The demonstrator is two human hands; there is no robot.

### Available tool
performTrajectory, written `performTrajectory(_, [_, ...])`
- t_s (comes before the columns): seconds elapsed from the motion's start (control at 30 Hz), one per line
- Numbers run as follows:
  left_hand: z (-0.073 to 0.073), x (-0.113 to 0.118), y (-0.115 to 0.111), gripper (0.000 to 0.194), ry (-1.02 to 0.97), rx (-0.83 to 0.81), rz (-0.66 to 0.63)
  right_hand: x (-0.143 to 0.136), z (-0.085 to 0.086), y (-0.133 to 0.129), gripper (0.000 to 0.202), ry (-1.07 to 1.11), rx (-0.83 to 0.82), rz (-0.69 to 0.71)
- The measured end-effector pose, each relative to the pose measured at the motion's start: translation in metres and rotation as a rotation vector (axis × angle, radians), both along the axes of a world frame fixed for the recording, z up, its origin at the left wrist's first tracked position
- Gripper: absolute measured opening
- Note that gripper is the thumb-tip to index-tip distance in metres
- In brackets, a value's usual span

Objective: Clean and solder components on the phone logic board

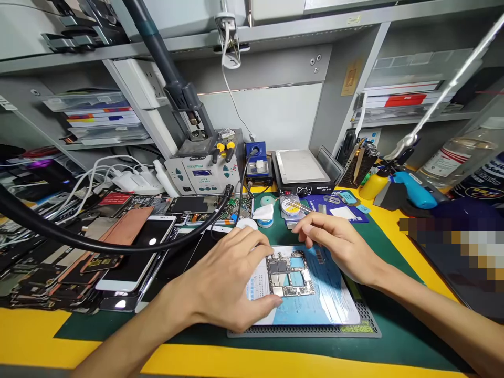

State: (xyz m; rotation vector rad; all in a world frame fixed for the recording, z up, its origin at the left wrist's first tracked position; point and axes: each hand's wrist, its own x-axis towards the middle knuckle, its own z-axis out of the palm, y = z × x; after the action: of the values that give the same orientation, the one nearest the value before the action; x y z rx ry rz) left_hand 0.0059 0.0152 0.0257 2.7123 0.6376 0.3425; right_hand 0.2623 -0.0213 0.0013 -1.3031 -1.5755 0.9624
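A phone circuit board lies on a blue and white glossy sheet in front of me. My left hand is at the board's left side, its thumb and fingers spread around that edge; nothing shows in its grasp. Metal tweezers are held between the thumb and fingers of my right hand, above the sheet's upper right part. Their tips point left, over a round tin, away from the board. Under the sheet is a grey perforated mat.
Phones and stacked phone parts cover the left side. A thick black hose crosses in front of the rework station. Behind the mat stand a heating plate and small jars. Bottles stand at the right.
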Motion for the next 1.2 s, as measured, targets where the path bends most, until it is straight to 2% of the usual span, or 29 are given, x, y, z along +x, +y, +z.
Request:
performTrajectory(0.13, [0.000,0.000,0.000,0.042,-0.017,-0.080,0.024,0.000,0.003,-0.001,0.028,-0.022,-0.010,0.016])
performTrajectory(0.27, [-0.003,0.001,0.001,0.045,-0.077,-0.116,0.030,0.000,0.003,-0.001,0.030,-0.017,-0.019,0.025])
performTrajectory(0.33, [-0.005,0.002,0.001,0.047,-0.130,-0.065,0.009,0.001,0.002,-0.001,0.031,-0.014,-0.017,0.028])
performTrajectory(0.5, [-0.009,0.004,0.004,0.047,-0.276,0.202,-0.055,0.003,0.004,-0.005,0.034,0.001,-0.015,0.014])
performTrajectory(0.57, [-0.009,0.005,0.005,0.048,-0.346,0.277,-0.068,0.002,0.008,-0.008,0.035,0.120,-0.055,0.000])
performTrajectory(0.63, [-0.010,0.005,0.006,0.051,-0.417,0.326,-0.070,0.000,0.013,-0.009,0.041,0.396,-0.175,0.045])
performTrajectory(0.7, [-0.009,0.006,0.006,0.054,-0.465,0.332,-0.068,-0.005,0.018,-0.009,0.052,0.714,-0.349,0.165])
performTrajectory(0.77, [-0.007,0.009,0.005,0.057,-0.495,0.306,-0.064,-0.011,0.022,-0.008,0.058,0.911,-0.509,0.298])
performTrajectory(0.93, [-0.007,0.020,0.001,0.060,-0.544,0.270,-0.075,-0.027,0.022,-0.010,0.069,1.094,-0.738,0.427])
performTrajectory(1.2, [-0.011,0.028,-0.008,0.057,-0.502,0.260,-0.053,-0.032,0.020,-0.016,0.060,1.229,-0.820,0.354])
